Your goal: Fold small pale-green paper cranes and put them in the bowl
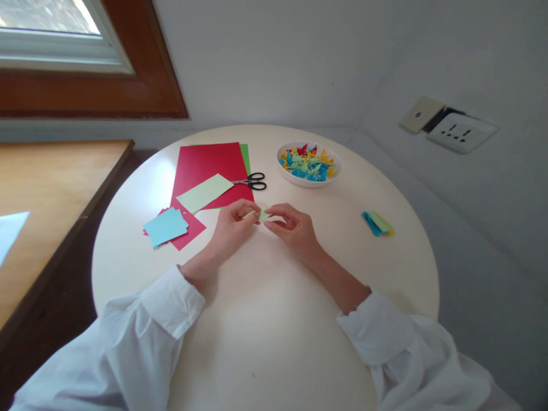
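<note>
Between my two hands is a small piece of folded light-green paper (pixel 264 216), partly covered by fingers. My left hand (pixel 237 221) pinches its left side, and my right hand (pixel 295 227) has thumb and fingertips closed at its right edge. Just beyond my left hand, black-handled scissors (pixel 256 181) lie with their blades under or against a light-green paper strip (pixel 205 193). That strip rests on a large red sheet (pixel 209 160), with a green sheet (pixel 245 157) showing beneath. Left of my hands sit light-blue paper squares (pixel 166 227) over red squares (pixel 194 229).
A white bowl (pixel 306 181) of small folded paper pieces in several colours stands at the back of the round white table (pixel 265 331). Folded blue, green and yellow papers (pixel 378 223) lie at the right. A wooden surface (pixel 55 194) is at left; a wall socket (pixel 462 132) is at right.
</note>
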`<state>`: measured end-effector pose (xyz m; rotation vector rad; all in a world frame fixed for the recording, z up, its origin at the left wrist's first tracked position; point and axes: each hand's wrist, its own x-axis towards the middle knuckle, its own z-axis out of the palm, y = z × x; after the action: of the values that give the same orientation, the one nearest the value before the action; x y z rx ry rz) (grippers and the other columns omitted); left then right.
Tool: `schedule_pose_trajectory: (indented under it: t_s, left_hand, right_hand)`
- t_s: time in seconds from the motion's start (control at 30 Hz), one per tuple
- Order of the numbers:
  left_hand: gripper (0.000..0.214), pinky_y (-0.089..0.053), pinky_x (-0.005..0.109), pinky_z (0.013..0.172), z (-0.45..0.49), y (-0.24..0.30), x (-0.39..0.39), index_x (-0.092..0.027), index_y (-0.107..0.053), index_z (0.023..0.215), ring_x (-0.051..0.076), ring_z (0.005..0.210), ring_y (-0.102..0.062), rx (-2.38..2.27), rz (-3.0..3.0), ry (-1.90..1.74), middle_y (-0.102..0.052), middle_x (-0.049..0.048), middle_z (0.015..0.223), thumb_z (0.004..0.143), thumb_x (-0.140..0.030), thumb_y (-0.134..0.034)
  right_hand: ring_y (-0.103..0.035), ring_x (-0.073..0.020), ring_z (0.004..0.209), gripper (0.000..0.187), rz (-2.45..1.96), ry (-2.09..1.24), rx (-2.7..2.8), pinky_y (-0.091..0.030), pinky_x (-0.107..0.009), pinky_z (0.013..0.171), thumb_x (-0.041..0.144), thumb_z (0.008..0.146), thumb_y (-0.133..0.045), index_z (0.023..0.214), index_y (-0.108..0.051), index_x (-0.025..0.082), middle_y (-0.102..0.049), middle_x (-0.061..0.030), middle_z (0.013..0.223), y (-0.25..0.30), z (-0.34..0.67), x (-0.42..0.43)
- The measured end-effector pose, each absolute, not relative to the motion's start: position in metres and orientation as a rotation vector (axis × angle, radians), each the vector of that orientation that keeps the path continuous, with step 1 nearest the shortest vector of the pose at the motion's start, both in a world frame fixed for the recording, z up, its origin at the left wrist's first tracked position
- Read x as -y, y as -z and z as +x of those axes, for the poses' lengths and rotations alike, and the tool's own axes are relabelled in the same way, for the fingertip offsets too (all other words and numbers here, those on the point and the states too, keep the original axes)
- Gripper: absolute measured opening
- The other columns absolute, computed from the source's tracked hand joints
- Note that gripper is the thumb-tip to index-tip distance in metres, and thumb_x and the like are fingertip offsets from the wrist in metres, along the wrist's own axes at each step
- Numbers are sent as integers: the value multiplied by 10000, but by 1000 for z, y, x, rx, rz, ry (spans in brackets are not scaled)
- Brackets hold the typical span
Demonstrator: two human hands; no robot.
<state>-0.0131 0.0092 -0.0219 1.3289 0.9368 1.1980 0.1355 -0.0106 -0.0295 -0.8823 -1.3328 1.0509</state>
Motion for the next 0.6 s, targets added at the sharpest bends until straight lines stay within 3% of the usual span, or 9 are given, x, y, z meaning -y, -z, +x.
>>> schedule_pose_trajectory:
  t_s: [0.6]
  left_hand:
    - [174, -445, 227, 582, -9, 10, -2, -137, -642, 719, 116, 577, -599, -944, 1171, -1085, -653, -1, 602, 606, -259, -692]
  right_hand:
    - [-584, -124, 762, 134, -933, -1004, 1347, -526, -272, 671, 260, 631, -730, 747, -675, 220, -585, 2, 801, 24, 137, 14]
